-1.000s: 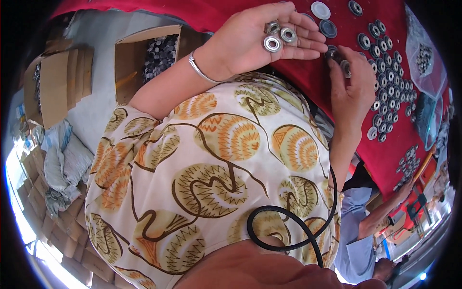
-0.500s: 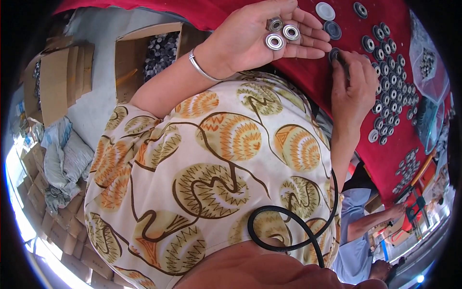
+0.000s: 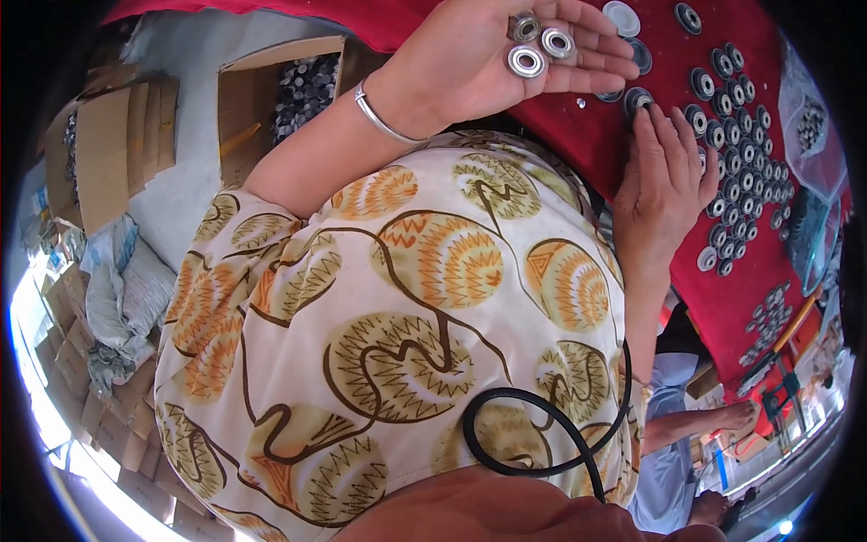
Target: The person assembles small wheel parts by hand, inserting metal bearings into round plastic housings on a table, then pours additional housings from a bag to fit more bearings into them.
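My left hand [image 3: 506, 63] is palm up with its fingers stretched out. Three metal ball bearings [image 3: 526, 61] lie loose on the palm and at the base of the fingers. To its right, my right hand [image 3: 664, 185] lies low over the red cloth, back upward and fingers extended. Its fingertips touch the near edge of a dark round wheel-like part [image 3: 638, 99] on the cloth. What is under the right palm is hidden. Another dark disc [image 3: 638, 56] and a pale round cap [image 3: 622, 18] lie just past the left fingertips.
Many dark round parts with metal centres [image 3: 736, 172] stand in rows on the red cloth [image 3: 578, 149] at right. Clear plastic bags [image 3: 808, 149] lie along the far right edge. An open cardboard box [image 3: 244, 117] of small dark pieces is at left. Another person's arm [image 3: 695, 425] shows lower right.
My right hand has loosened from its bent grip at the dark part, and its fingers are now extended. A small shiny bit now shows on the cloth. The left hand keeps its bearings.
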Demonstrator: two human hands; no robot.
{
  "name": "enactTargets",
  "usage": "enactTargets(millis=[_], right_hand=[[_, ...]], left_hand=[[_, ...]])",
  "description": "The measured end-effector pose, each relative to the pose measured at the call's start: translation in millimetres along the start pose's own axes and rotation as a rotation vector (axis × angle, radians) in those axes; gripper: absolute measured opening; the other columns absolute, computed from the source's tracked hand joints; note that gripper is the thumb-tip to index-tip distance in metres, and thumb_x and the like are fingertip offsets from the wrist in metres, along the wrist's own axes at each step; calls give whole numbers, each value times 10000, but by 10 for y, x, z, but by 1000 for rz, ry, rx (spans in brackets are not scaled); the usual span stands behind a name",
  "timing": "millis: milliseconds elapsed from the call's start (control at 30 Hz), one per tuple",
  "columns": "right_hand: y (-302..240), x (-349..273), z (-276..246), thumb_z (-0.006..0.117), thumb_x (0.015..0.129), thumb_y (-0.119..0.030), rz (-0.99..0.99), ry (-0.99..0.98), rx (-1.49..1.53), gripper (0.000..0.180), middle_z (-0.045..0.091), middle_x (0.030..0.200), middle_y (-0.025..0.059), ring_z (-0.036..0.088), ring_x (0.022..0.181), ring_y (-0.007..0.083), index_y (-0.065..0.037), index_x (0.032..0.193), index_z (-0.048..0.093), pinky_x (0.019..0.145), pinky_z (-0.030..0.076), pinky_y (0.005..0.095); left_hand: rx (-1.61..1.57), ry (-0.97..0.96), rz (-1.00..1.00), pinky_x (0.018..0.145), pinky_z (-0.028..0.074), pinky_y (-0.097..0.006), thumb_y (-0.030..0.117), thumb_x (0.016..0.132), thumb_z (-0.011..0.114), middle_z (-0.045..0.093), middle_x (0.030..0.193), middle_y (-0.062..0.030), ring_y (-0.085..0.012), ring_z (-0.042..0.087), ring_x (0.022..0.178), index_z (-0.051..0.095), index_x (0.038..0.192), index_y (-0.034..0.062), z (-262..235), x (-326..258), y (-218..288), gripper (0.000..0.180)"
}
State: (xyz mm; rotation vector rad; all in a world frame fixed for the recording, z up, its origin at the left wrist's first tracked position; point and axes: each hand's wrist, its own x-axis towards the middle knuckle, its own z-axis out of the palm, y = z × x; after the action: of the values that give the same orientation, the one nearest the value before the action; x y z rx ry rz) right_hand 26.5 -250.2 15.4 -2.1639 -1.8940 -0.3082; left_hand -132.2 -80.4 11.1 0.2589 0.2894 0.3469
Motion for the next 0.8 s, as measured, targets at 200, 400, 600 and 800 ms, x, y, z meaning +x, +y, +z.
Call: enactTargets(millis=[200, 400, 600, 800], right_hand=[[15, 40, 47, 628, 872, -72, -37, 0, -38, 287, 664, 1208, 25, 579, 1212, 208, -108, 1150, 688, 1119, 292, 463], [-84, 279, 65, 708, 829, -77, -57, 250, 380, 295, 684, 1112, 79, 635, 1063, 265, -73, 1124, 693, 962, 433, 391], [-251, 425, 92, 742, 797, -118, -170, 146, 422, 265, 671, 1021, 78, 617, 987, 259, -86, 1059, 711, 922, 440, 383], [75, 340, 210, 751, 828, -140, 30, 208, 426, 222, 693, 1102, 116, 627, 1109, 313, -50, 1022, 694, 969, 453, 403]], left_hand=[[-43, -131, 123, 1110, 409, -481, 375, 1048, 404, 586, 1294, -217, -346, 543, 1247, 565, 1249, -73, -92, 60, -12, 517], [-172, 216, -102, 1123, 384, -466, 439, 1042, 403, 581, 1293, -166, -318, 534, 1251, 570, 1256, -23, 243, -9, -82, 535], [-112, -143, -37, 806, 509, -348, 442, 1032, 395, 675, 1044, -114, -174, 620, 811, 544, 1231, -85, -348, 110, -304, 583], [60, 110, 30, 957, 493, -396, 445, 1029, 392, 674, 1128, -166, -270, 644, 1058, 553, 1229, -65, -115, -84, -148, 571]])
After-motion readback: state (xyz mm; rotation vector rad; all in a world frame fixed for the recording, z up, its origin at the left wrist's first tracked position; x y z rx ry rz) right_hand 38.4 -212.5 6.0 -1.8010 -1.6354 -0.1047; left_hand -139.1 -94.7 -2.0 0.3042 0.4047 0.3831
